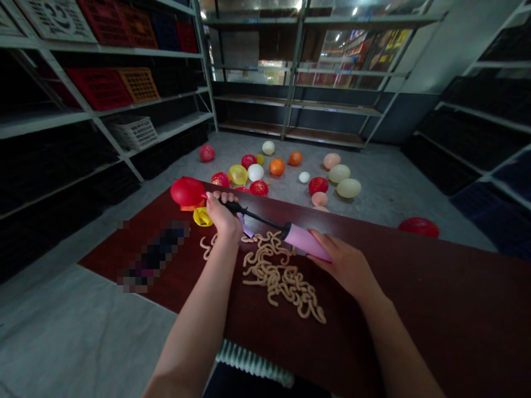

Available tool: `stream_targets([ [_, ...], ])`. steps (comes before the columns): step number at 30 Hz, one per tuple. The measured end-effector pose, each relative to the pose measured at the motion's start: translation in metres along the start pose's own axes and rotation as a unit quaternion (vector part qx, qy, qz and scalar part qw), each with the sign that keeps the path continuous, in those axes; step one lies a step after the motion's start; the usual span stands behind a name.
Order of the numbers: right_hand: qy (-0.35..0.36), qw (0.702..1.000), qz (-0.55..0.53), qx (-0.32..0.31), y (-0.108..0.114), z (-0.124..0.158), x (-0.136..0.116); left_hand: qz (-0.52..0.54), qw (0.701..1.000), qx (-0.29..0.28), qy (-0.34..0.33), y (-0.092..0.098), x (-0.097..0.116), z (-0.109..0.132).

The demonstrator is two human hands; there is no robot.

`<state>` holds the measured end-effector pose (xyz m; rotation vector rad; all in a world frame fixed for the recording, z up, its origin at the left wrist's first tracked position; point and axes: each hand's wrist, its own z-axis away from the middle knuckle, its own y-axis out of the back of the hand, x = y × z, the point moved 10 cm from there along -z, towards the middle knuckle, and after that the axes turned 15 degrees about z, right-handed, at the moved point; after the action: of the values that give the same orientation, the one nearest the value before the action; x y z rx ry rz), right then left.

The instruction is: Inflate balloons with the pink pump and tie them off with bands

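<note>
A partly filled red balloon [187,192] sits on the nozzle end of a hand pump [305,241] with a pink-purple barrel and black rod. My left hand [224,214] is closed round the pump's black end, at the balloon's neck. My right hand [342,260] grips the barrel, with the rod drawn out between the two hands. Beneath the pump, a heap of tan, squiggly long balloons [286,279] lies on the dark red-brown table [394,298]. Flat yellow balloons [203,217] lie left of my left hand, beside an orange one [193,207].
A pixelated dark object [155,257] lies at the table's left. Inflated balloons, including a white one [255,172] and an orange one [277,167], rest on the floor beyond the table. Shelves with crates [102,89] stand at the left; more shelves [332,106] stand behind.
</note>
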<state>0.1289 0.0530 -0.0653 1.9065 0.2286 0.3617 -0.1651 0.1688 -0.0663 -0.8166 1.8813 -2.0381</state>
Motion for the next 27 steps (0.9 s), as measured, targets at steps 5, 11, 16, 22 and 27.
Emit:
stream_targets([
  [5, 0.014, 0.999, 0.035, 0.005, -0.003, 0.003, -0.007, -0.014, 1.000, -0.021, 0.006, -0.008, -0.011, 0.016],
  [11, -0.005, 0.999, 0.027, -0.031, -0.005, -0.002, -0.029, -0.047, 0.996, -0.041, 0.067, -0.012, -0.047, 0.052],
  [16, -0.042, 0.996, 0.023, -0.081, -0.010, -0.003, -0.033, -0.064, 0.992, -0.044, 0.098, -0.007, -0.068, 0.072],
  [22, -0.044, 0.995, -0.011, -0.088, -0.011, -0.004, -0.032, -0.071, 0.992, -0.024, 0.106, 0.001, -0.069, 0.060],
  [27, -0.041, 0.996, -0.051, -0.057, -0.011, -0.011, -0.036, -0.068, 0.993, -0.029, 0.091, -0.001, -0.061, 0.046],
])
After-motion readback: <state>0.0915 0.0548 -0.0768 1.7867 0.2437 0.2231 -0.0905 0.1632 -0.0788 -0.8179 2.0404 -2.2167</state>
